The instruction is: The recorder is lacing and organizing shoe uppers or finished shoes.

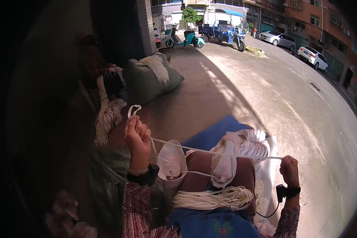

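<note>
A white shoelace (210, 151) is pulled nearly straight across my lap. My left hand (138, 137) is raised and closed on it, with a lace loop sticking up above the fist. Lower on the right, my right hand (289, 170) grips the other end in a fist. A white-and-pink shoe upper (171, 162) sits on my left thigh, and a second shoe upper (223, 164) lies on my right thigh. Strands of lace run to the first upper and between the two. Below them, a bundle of white laces (214, 198) rests across my lap on a blue apron (214, 222).
Beyond my right knee is a stack of shoe uppers (256, 142) by a blue sheet (214, 133). A full green sack (146, 85) carries more laces (158, 68). Another person (97, 59) sits in shadow at left. A scooter, a blue three-wheeler (225, 31) and cars stand farther off.
</note>
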